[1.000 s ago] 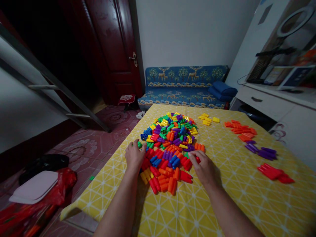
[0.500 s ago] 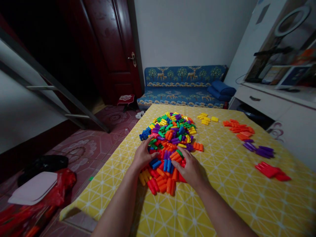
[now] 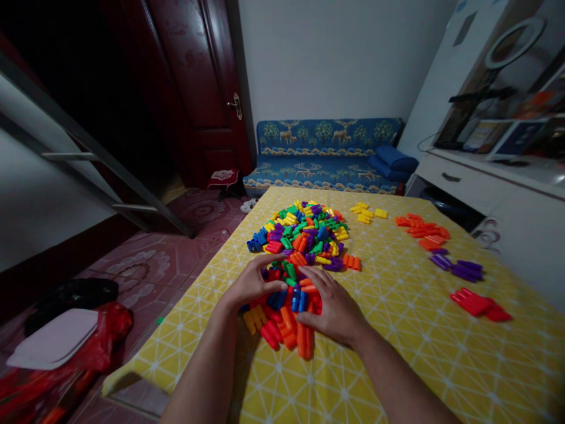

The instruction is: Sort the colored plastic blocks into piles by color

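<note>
Bullet-shaped plastic building blocks in many colours lie heaped on the table. My left hand (image 3: pixel 253 284) curves along the left side of the nearer blocks, thumb and fingers apart. On the other side my right hand (image 3: pixel 333 306) is cupped against orange and red pieces, its fingers spread. Blue blocks (image 3: pixel 299 300), an orange block (image 3: pixel 304 341) and yellow-orange blocks (image 3: pixel 255 319) sit between and just in front of the hands. Beyond them rises the mixed pile of blocks (image 3: pixel 304 227). My palms and fingers hide some of the pieces.
Sorted by colour at the right are yellow (image 3: pixel 364 212), orange (image 3: pixel 424 229), purple (image 3: pixel 467 271) and red blocks (image 3: pixel 480 304). A yellow patterned cloth (image 3: pixel 397 353) covers the table. Past the far edge stands a blue sofa (image 3: pixel 318 168); a white cabinet (image 3: pixel 489 188) is at right.
Both hands have come slightly closer to me around the near blocks, drawing some along. The fingers now sit lower against the blocks, and the near group stands more apart from the main pile.
</note>
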A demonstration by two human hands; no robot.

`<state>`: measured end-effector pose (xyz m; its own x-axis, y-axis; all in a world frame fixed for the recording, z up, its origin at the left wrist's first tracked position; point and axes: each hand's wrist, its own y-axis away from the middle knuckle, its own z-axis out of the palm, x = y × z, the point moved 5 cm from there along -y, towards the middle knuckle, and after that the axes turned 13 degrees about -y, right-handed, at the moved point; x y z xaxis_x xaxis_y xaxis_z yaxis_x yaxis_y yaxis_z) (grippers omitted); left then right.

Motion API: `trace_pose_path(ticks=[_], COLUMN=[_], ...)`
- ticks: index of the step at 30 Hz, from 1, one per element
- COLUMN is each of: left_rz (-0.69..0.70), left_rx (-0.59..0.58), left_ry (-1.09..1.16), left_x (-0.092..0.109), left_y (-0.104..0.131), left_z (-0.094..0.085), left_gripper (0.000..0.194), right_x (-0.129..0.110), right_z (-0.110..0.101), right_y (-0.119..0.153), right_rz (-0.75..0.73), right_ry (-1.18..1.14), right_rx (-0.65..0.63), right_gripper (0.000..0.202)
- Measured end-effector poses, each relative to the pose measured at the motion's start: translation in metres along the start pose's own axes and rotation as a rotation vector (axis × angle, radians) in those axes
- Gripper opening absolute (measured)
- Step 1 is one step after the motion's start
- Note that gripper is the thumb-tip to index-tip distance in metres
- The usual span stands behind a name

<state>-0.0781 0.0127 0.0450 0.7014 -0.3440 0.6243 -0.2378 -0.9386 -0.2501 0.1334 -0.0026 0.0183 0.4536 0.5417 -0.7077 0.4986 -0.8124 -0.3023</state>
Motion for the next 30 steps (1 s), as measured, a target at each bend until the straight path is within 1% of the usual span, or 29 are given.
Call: trace_pose_path(ticks=[3,4,6,8,11,14,17,21,24,26,28,30], left_rz=[0.053,0.065,0.081,0.092,0.089,0.074,0.065,-0.01,-0.078,-0.087,-0.07,-0.042], left_rx=[-0.152,-0.195,-0.231,-0.214,-0.112,0.007,0.082,0.113,0.146,0.154,0.139,0.104], left_ry=[-0.017,-0.037,-0.073,-0.081,-0.113,-0.221,-0.359,-0.463,-0.482,-0.474,-0.457,-0.439], left_x=[-0.003,-0.004,-0.005,-0.003,0.001,0.005,0.006,-0.004,-0.013,-0.014,-0.011,-0.006], left_y=[0.007,0.01,0.012,0.012,0.007,0.0,-0.005,-0.011,-0.013,-0.013,-0.012,-0.011], left_z=[0.001,0.002,0.003,0.004,0.004,0.009,0.017,0.025,0.023,0.022,0.021,0.022], left_gripper=[0.086,0.091,0.092,0.085,0.072,0.06,0.054,0.043,0.035,0.032,0.037,0.049], right_x=[-0.002,-0.003,-0.005,-0.007,-0.011,-0.016,-0.019,-0.016,-0.009,-0.003,0.003,0.007], right_z=[0.001,0.001,0.001,0.0,-0.003,-0.007,-0.009,-0.009,-0.01,-0.011,-0.012,-0.011], right_y=[-0.001,-0.002,-0.003,-0.003,-0.004,-0.005,-0.007,-0.008,-0.007,-0.006,-0.005,-0.005], right_rz=[0.001,-0.001,0.003,0.015,0.014,-0.009,-0.023,0.009,0.047,0.075,0.101,0.112], right_ry=[0.019,0.025,0.037,0.059,0.116,0.157,0.177,0.166,0.146,0.135,0.136,0.149], right_rx=[0.048,0.073,0.124,0.163,0.204,0.254,0.312,0.331,0.357,0.382,0.399,0.399], right_gripper=[0.068,0.061,0.054,0.053,0.047,0.042,0.041,0.043,0.04,0.039,0.039,0.04])
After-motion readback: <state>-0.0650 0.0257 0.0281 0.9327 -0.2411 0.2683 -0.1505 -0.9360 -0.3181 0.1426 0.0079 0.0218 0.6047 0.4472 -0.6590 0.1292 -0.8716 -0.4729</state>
